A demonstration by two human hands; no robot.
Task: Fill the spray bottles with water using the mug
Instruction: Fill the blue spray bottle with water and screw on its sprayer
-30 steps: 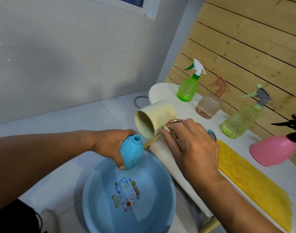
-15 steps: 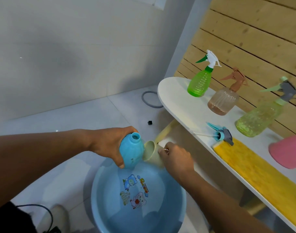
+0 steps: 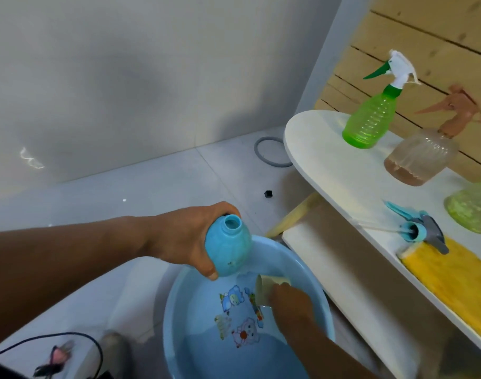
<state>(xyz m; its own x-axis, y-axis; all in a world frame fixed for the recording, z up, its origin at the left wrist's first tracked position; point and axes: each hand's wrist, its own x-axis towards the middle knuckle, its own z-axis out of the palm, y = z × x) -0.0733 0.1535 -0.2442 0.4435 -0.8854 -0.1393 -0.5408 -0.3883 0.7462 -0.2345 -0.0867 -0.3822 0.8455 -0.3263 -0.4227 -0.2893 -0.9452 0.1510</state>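
My left hand [image 3: 184, 239] grips a blue spray bottle [image 3: 228, 247] with its cap off, held above the near rim of a blue basin [image 3: 176, 324] of water on the floor. My right hand [image 3: 288, 299] holds a cream mug [image 3: 269, 285] on its side, dipped into the basin's water. The bottle's blue and grey spray head [image 3: 417, 231] lies on the white table [image 3: 316, 149]. A green spray bottle [image 3: 370, 121], a brown one [image 3: 422, 157] and a yellow-green one [image 3: 471, 209] stand on the table.
A yellow cloth [image 3: 452, 280] lies on the table's near end. A lower shelf [image 3: 337, 272] sits under the tabletop beside the basin. A grey ring [image 3: 269, 151] and a small black cube [image 3: 268, 193] lie on the tiled floor. A black cable [image 3: 70, 337] loops at lower left.
My right hand has carried the mug down from beside the bottle's mouth into the basin water. My left hand keeps the blue bottle roughly where it was.
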